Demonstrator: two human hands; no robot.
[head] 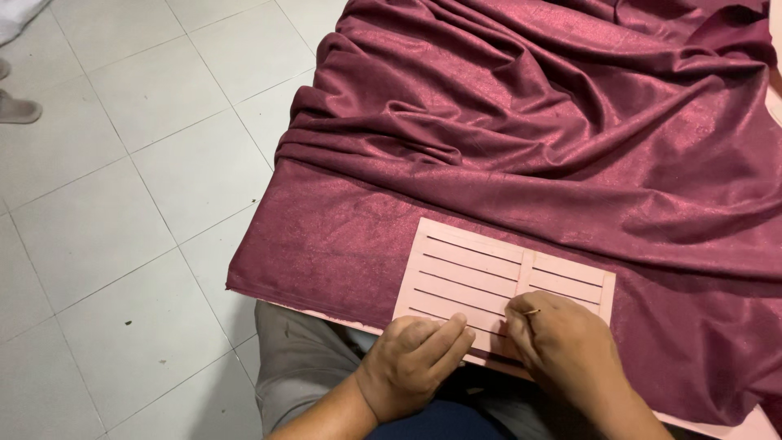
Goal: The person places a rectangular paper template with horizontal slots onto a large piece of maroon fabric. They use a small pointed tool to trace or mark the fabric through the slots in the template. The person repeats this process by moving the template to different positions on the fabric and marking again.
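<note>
Here, a pale pink slotted template (pixel 489 273), a flat rectangular card cut with long parallel slits in two columns, lies on top of dark red shimmering fabric (pixel 529 138) that is spread over the worktop (pixel 733 428) and bunched into deep folds farther back. Both hands sit at the near edge of the template, side by side and close together. The left hand (pixel 411 363) is loosely curled, its fingers folded and pressed down on the lower left part of the card, holding nothing. The right hand (pixel 562 346) is closed in a pinch around a thin, light-coloured marking tool (pixel 531 311), whose tip shows just above the knuckles and touches the template near the middle divider between the two columns of slits. The fabric's near edge hangs just over the worktop's rim, above the person's lap. To the left lies a floor (pixel 122 204) of pale square tiles, and a shoe (pixel 18 108) shows at its far left edge.
</note>
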